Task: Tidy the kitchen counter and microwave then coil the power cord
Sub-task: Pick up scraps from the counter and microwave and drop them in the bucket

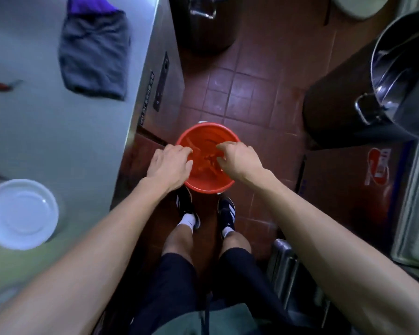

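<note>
Standing over a round red plastic bucket (pixel 207 157) on the brown tiled floor (pixel 240 93), just ahead of my black shoes with white stripes (pixel 186 204). Both my hands are held over the bucket's mouth. Left hand (pixel 169 165): knuckles up, fingers bent downward over the bucket's left rim; whether they grip anything I cannot tell. Right hand (pixel 237 158): fingers curled down over the right side of the opening, thumb towards the middle; grasp likewise unclear. Blurred reddish strips lie inside the bucket, not identifiable. To my left, the stainless steel counter (pixel 46 141) carries a folded grey cloth (pixel 94 59) with a purple piece at its far end, a round white plate (pixel 21 213) near the front edge, and a small red-handled item (pixel 0 85) at the left margin, too blurred to name. Large steel stockpot (pixel 406 76) at right on a dark stand; a second dark pot (pixel 203 22) stands on the floor beyond the bucket. Cardboard box with red print (pixel 348 180) by my right arm.
</note>
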A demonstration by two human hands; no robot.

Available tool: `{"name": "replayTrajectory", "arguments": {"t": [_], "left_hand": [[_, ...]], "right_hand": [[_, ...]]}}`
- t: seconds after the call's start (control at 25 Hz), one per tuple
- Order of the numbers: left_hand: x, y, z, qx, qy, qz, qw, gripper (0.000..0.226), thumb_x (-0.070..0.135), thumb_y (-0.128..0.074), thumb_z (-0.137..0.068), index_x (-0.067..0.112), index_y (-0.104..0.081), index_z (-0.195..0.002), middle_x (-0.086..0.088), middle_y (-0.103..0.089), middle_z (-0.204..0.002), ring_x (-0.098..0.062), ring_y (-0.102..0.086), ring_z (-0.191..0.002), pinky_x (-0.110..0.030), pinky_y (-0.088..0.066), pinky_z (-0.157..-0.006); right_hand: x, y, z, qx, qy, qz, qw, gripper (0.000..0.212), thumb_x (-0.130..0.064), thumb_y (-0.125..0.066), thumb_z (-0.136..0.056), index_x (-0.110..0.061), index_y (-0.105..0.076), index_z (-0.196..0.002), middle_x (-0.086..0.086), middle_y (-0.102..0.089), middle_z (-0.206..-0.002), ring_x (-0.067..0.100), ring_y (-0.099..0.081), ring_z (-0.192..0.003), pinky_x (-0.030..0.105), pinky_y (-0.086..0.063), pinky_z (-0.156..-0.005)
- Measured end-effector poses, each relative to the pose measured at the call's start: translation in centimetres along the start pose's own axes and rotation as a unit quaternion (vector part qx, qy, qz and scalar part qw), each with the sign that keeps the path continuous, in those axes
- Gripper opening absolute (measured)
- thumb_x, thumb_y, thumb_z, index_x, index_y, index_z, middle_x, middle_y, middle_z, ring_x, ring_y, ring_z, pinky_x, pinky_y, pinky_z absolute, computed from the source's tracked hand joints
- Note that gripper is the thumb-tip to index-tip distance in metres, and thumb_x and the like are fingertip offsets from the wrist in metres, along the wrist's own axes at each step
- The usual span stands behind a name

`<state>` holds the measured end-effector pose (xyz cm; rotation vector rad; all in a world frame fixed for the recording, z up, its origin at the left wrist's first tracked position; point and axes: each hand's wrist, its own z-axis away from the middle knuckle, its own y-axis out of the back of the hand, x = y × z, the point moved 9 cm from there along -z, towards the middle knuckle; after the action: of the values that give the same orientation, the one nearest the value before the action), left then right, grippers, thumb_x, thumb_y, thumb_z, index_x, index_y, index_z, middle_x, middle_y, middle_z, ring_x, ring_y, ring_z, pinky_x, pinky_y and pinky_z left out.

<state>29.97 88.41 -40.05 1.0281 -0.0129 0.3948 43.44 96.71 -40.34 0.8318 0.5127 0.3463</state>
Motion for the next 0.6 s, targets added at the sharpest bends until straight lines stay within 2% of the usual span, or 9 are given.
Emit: {"name": "replayTrajectory", "arguments": {"t": [0.16,0.32,0.44,0.6], "left_hand": [[0.6,5.4,5.0,0.045,0.070,0.040,0.996,0.040,0.040,-0.047,-0.098,0.024,-0.051,-0.134,-0.003,-0.058,-0.134,-0.028,-0.051,-0.123,-0.045,-0.041,-0.101],[0.6,9.6,11.0,0.105,0.108,0.054,0.987,0.042,0.039,-0.049,-0.097,0.022,-0.052,-0.135,-0.005,-0.059,-0.134,-0.029,-0.051,-0.123,-0.045,-0.042,-0.102],[-0.8,11.4,16.5,0.149,0.151,0.066,0.975,0.041,0.040,-0.049,-0.097,0.025,-0.052,-0.135,-0.003,-0.057,-0.136,-0.028,-0.051,-0.126,-0.043,-0.041,-0.104],[-3.3,12.4,24.2,0.180,0.198,0.051,0.962,0.042,0.040,-0.044,-0.100,0.025,-0.048,-0.139,0.000,-0.053,-0.141,-0.025,-0.047,-0.129,-0.042,-0.039,-0.104]], "right_hand": [[-3.3,5.9,4.3,0.059,0.089,0.035,0.994,0.033,-0.026,-0.053,-0.088,-0.021,-0.065,-0.118,0.002,-0.067,-0.124,0.032,-0.063,-0.111,0.043,-0.049,-0.084],[-7.0,10.3,8.3,0.076,0.160,0.052,0.983,0.039,-0.024,-0.053,-0.090,-0.021,-0.060,-0.128,0.000,-0.063,-0.132,0.031,-0.059,-0.118,0.047,-0.046,-0.094],[-10.7,12.7,11.0,0.087,0.220,0.049,0.970,0.042,-0.024,-0.055,-0.090,-0.020,-0.059,-0.131,0.000,-0.061,-0.136,0.031,-0.057,-0.121,0.048,-0.049,-0.096],[-17.1,14.0,14.2,0.097,0.294,0.055,0.949,0.032,-0.024,-0.056,-0.088,-0.016,-0.063,-0.118,0.002,-0.065,-0.124,0.031,-0.059,-0.115,0.046,-0.051,-0.090]]}}
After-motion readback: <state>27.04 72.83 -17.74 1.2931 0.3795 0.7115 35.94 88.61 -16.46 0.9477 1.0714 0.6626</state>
